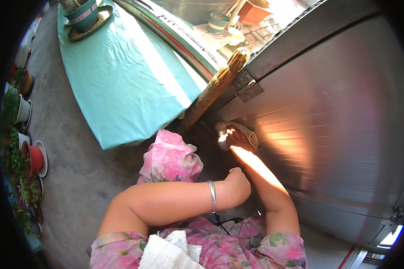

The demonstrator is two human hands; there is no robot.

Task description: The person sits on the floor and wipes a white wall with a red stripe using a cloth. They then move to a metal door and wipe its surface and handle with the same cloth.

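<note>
My right hand presses a folded, cream-coloured cloth against the lower hinge-side part of a shiny metal door. Sunlight falls across that wrist and forearm. In front of my body, my left hand is bent inward with its fingers curled under. Its palm side is hidden, so whether it holds anything does not show. A silver bangle circles the left wrist. One knee in pink floral trousers juts forward beside the left forearm. A white cloth lies against my floral top.
A bundle of dry stalks leans by the door hinge. To its left is a low surface under a turquoise cover, bearing a green plant pot. Several potted plants, including a red pot, line the concrete floor at far left.
</note>
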